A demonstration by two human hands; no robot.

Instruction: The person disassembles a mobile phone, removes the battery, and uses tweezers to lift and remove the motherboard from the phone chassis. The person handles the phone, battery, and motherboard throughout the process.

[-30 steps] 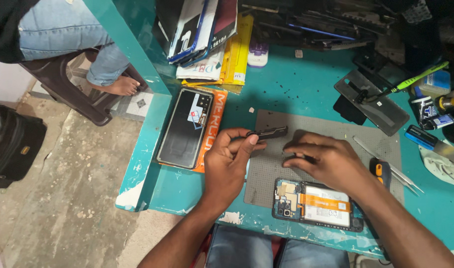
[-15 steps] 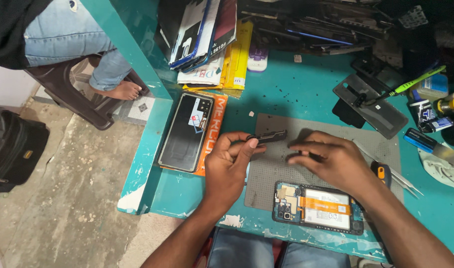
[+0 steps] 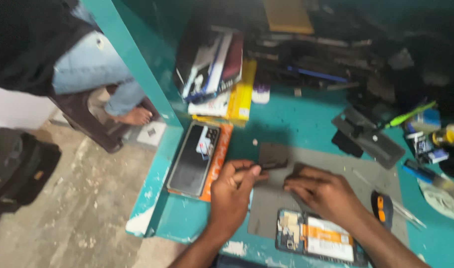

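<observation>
My left hand [image 3: 232,196] pinches a small dark flat part [image 3: 272,164] between thumb and fingers, just above the grey work mat [image 3: 336,183]. Fingers curled, my right hand [image 3: 324,193] rests on the mat right of that part, its fingertips near the part's far end; whether it grips anything cannot be told. An opened phone [image 3: 316,238] with an orange-and-white battery lies on the mat below my right hand. A dark phone back panel [image 3: 194,159] lies on an orange box to the left.
Stacked boxes [image 3: 219,74] stand at the back of the teal bench [image 3: 296,119]. A dark metal plate [image 3: 368,136], a green-handled tool [image 3: 408,115], tweezers [image 3: 406,213] and small bottles lie at the right. Another person's leg and foot [image 3: 130,116] rest on a stool at left.
The view has tilted and shifted, and is now blurred. Both hands stay at the mat; the left hand still pinches the small dark part.
</observation>
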